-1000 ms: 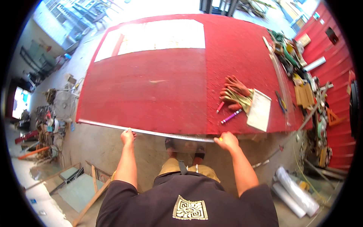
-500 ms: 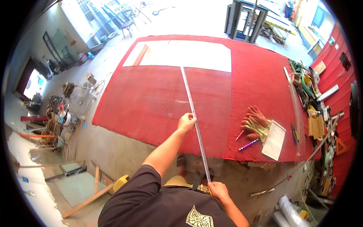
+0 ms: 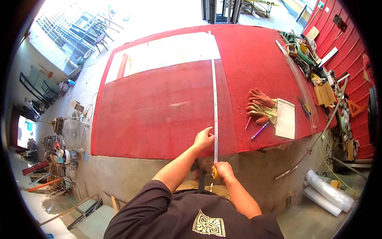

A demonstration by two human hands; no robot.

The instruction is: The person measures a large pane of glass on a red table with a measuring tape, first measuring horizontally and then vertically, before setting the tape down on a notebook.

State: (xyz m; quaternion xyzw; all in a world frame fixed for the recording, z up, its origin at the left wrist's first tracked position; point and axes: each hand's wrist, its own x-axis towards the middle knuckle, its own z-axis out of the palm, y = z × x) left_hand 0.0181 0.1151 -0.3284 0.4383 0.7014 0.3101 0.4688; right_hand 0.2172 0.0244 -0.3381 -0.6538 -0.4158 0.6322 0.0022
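My right hand [image 3: 225, 170] is closed around the yellow case of a tape measure [image 3: 215, 173], just off the table's near edge. Its pale blade [image 3: 215, 95] runs straight away from me over a clear glass sheet [image 3: 159, 99], close to the sheet's right side. Beside the blade, my left hand [image 3: 204, 139] has its index finger stretched out, with the fingertips at the blade's left edge. The glass lies on a table covered in red cloth [image 3: 254, 51], and bright light reflects off its far part. The blade's far end is hard to make out in the glare.
Right of the glass lie work gloves [image 3: 262, 106], a notepad [image 3: 285, 119], a purple pen [image 3: 260, 131], a red pencil [image 3: 248, 123] and pliers [image 3: 304, 106]. Tools crowd the table's right edge. Clear plastic rolls [image 3: 328, 191] rest on the floor. A fan [image 3: 74, 133] stands left.
The tape blade has swung from slanting to nearly straight ahead, nearer the glass's right side. My right hand moved up to the table edge. My left hand loosened its grip on the blade.
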